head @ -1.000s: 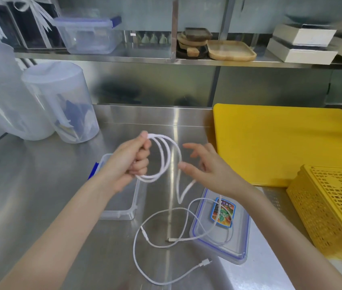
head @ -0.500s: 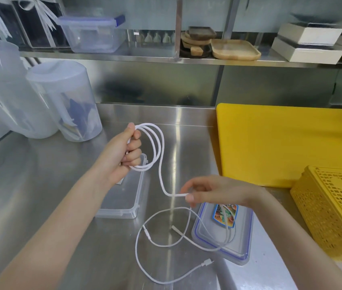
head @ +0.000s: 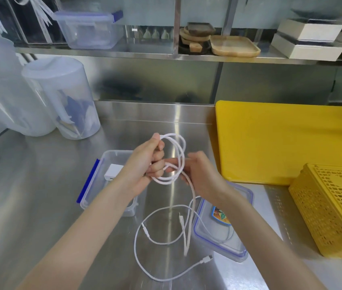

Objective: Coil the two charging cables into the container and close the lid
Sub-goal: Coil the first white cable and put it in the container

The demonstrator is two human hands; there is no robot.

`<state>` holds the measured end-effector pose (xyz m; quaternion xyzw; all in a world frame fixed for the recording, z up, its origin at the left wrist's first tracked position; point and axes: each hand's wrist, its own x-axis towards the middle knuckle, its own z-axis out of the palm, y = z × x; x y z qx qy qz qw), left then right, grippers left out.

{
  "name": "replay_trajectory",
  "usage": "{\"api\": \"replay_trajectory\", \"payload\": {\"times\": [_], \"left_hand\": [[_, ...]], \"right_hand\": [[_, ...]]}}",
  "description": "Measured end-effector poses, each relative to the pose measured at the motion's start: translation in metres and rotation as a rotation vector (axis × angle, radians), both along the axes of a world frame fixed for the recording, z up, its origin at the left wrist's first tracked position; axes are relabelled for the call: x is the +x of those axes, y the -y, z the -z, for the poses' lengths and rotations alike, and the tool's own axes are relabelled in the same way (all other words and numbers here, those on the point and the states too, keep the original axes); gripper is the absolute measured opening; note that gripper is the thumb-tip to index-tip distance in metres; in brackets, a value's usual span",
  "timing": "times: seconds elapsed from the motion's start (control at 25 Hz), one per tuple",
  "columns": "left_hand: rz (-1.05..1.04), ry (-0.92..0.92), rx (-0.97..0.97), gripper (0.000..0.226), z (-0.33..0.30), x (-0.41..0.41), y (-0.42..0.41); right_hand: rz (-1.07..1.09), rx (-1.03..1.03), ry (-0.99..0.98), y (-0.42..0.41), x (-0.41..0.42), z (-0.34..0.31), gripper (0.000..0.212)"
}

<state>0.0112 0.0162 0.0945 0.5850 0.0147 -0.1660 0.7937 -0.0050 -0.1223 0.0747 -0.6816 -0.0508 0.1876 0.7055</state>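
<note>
Nearest, the second charging cable (head: pixel 145 260) lay loose on the steel surface (head: pixel 40 185), one loop draped over the lid (head: pixel 241 245); the hanging tail of the first cable (head: pixel 190 206) crossed it, so drawing in more slack would likely snag and drag it. Above, the left hand (head: pixel 145 164) had its fingers (head: pixel 157 167) curled tight round the gathered coil, while the right hand (head: pixel 203 176) pinched the running strand beside it, fingers partly bent. A slackened grip could let the loops spring apart. Behind the left forearm sat the open container (head: pixel 105 164), a white charger block (head: pixel 113 171) inside.
</note>
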Motion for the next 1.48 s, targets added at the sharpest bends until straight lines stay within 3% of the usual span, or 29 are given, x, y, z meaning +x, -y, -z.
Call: {"api": "replay_trajectory", "payload": {"times": [0.08,0.24,0.36,0.48,0.72,0.84,0.92,1.04,1.12,1.2,1.24,1.28,1.36,1.48], "left_hand": [[-0.051,0.044,0.101,0.037,0.005,-0.002,0.003],[-0.099,0.066,0.177,0.037,0.013,-0.005,0.008],[-0.139,0.097,0.264,0.035,0.017,-0.006,0.011],[-0.17,0.085,0.38,0.034,0.02,-0.004,0.012],[-0.104,0.183,0.651,0.037,0.025,-0.001,0.009],[-0.146,0.297,0.792,0.039,0.029,-0.001,0.009],[-0.19,0.348,0.843,0.039,0.031,-0.002,0.009],[-0.209,0.439,1.0,0.037,0.038,0.001,0.007],[-0.19,0.449,1.123,0.038,0.048,0.002,-0.001],[-0.208,0.354,1.097,0.042,0.058,0.002,-0.013],[-0.24,0.29,1.059,0.045,0.061,0.002,-0.021],[-0.278,0.235,1.018,0.047,0.062,0.003,-0.029],[-0.326,0.142,0.927,0.048,0.06,0.01,-0.041],[-0.359,0.11,0.761,0.038,0.046,0.017,-0.047]], "right_hand": [[0.027,-0.026,0.007,0.003,-0.005,0.003,0.046],[0.224,-0.108,0.08,0.0,-0.011,0.014,0.016],[0.283,-0.018,0.15,-0.002,-0.015,0.019,0.027],[0.252,-0.051,0.342,-0.003,-0.018,0.019,0.036],[0.26,-0.46,0.527,-0.004,-0.018,0.028,0.011],[0.226,-0.801,0.64,-0.004,-0.013,0.032,0.018],[0.254,-0.859,0.683,-0.005,-0.013,0.034,0.018],[0.38,-0.634,0.578,-0.007,-0.013,0.02,0.011],[0.534,-0.367,0.414,0.0,-0.008,0.001,0.019],[0.594,0.074,0.21,0.019,-0.002,-0.028,0.026],[0.565,0.205,0.154,0.032,-0.002,-0.04,0.027],[0.527,0.209,0.144,0.044,-0.002,-0.049,0.027],[0.502,0.01,0.198,0.065,-0.002,-0.059,0.024],[0.525,-0.447,0.323,0.079,0.002,-0.055,0.021]]}}
